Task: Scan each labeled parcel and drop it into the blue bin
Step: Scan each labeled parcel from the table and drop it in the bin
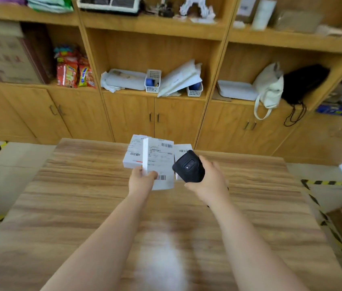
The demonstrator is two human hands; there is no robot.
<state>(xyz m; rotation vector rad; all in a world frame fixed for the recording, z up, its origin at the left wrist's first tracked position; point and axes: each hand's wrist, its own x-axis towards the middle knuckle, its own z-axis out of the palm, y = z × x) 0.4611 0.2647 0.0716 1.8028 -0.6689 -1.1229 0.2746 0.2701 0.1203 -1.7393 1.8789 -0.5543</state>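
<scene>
Looking over a striped wood-grain tabletop (71, 206) toward a tall honey-coloured wooden shelf unit (132, 49) holding red and yellow snack packets (73, 73), a small white mesh basket (152, 82), a cream canvas tote bag (268, 85) beside a black drawstring bag (304, 82), yellow-and-black hazard tape (325, 182) lining the floor.

Three white labelled parcels show: a middle parcel (160, 162), a left parcel (133, 153) behind it, and a right parcel (183, 148) at the back. There is one black scanner (189, 167). Two hands are in view, the left hand (141, 179) and the right hand (212, 179). There is one wooden table (60, 206). The shelf (151, 49) carries two small white baskets, a left basket (153, 81) and a right basket (195, 90). It also carries two bags, one white bag (268, 87) and one black bag (304, 82). The snack packets (74, 70) are too bunched to count.
</scene>
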